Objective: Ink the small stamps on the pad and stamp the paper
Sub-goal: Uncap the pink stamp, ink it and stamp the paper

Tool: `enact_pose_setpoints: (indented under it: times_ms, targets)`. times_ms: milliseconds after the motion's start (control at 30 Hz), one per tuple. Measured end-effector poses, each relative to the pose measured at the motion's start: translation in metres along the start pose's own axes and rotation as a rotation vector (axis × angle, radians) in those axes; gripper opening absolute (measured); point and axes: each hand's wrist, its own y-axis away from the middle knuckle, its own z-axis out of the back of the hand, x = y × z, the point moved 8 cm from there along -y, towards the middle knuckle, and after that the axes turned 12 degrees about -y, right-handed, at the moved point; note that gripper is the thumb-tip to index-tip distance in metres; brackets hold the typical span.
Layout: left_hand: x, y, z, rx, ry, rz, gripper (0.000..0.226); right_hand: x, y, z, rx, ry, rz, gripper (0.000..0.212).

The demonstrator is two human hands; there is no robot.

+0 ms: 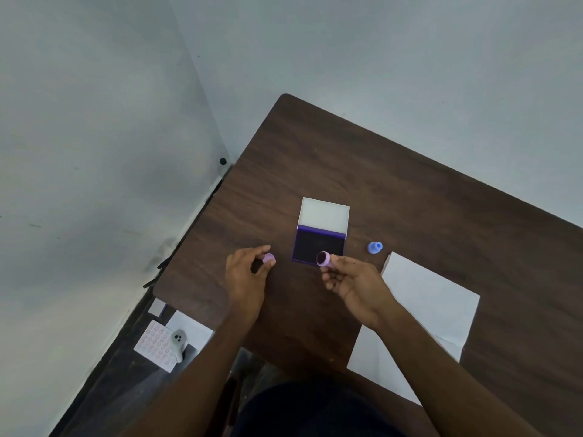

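- Inking step: right hand point(353, 280) pinching purple stamp point(324, 258) over near edge of ink pad point(318, 246).
- Left hand point(247, 275) fingers holding lilac cap point(269, 258).
- Next, probably: press onto pad, then paper point(422, 305).

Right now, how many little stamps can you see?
2: a purple stamp in the right hand, a blue stamp standing on the table. The left hand holds a lilac cap.

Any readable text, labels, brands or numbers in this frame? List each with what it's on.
None readable.
Ink pad: open, lid inside blank, no label visible.
Paper: blank, no print or stamp marks visible.
Purple stamp in right hand: face dark, design too small to read.
Purple cap at left hand: plain.
Blue stamp: no marking visible.
Pink sheet below the table: rows of round shapes, too small to read.
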Motion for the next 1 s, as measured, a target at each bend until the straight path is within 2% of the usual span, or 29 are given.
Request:
enact_pose_setpoints:
  times_ms: [67,167,267,367,667,1000]
  targets:
    - [-0.023,0.005,0.007,0.012,0.123,-0.048,0.023,-0.004,0.001,-0.001,0.021,-0.088,-0.06,0.018]
    - [-0.066,0.014,0.011,0.119,0.239,-0.184,0.031,-0.008,0.003,-0.006,0.073,-0.265,-0.123,0.024]
    - [-0.093,0.022,0.008,0.201,0.205,-0.277,0.041,-0.009,0.005,-0.013,0.128,-0.401,-0.151,0.03]
    - [-0.107,0.026,0.008,0.185,0.142,-0.342,0.045,-0.008,0.008,-0.019,0.16,-0.485,-0.164,0.033]
    - [-0.139,0.032,0.025,0.078,0.013,-0.507,0.039,-0.002,0.013,-0.024,0.244,-0.54,-0.155,0.038]
    - [-0.141,0.032,0.031,0.074,-0.039,-0.482,0.037,-0.002,0.016,-0.029,0.281,-0.535,-0.149,0.039]
